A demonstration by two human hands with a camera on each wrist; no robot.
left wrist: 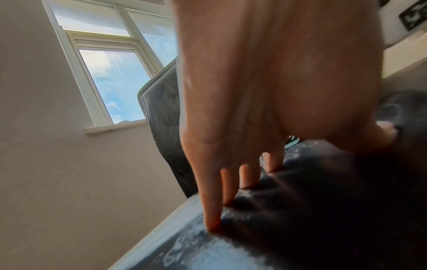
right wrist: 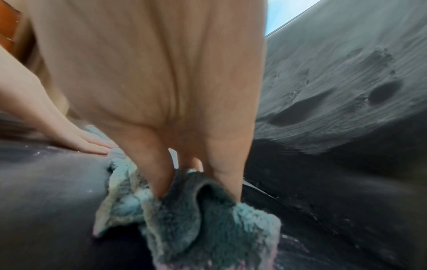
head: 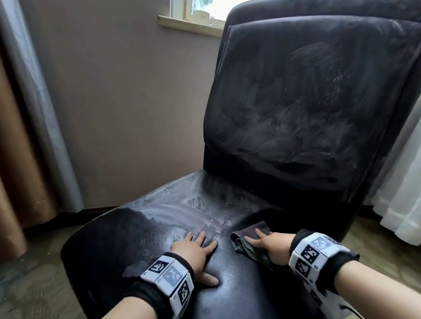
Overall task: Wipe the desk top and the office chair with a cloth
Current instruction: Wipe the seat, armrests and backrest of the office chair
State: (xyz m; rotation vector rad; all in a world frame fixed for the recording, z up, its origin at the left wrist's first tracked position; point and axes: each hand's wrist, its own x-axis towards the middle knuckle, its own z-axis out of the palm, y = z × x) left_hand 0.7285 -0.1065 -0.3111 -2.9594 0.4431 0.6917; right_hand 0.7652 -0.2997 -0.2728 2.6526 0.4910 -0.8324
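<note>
We see the black leather office chair [head: 232,275] before us, its backrest [head: 311,104] at twelve o'clock. On the seat our left hand [head: 194,249] lies flat at ten o'clock; just beside it, at two o'clock, our right hand [head: 270,244] presses the fluffy grey-green cloth [head: 241,243]. A white cup [head: 202,17] stands on the windowsill [head: 180,24] behind, at eleven o'clock.

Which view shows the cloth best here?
Right wrist: the cloth fills the foreground, bunched under the right hand, pile visible. Head view shows it small and dark on the chair seat. Left wrist view barely shows it.
</note>
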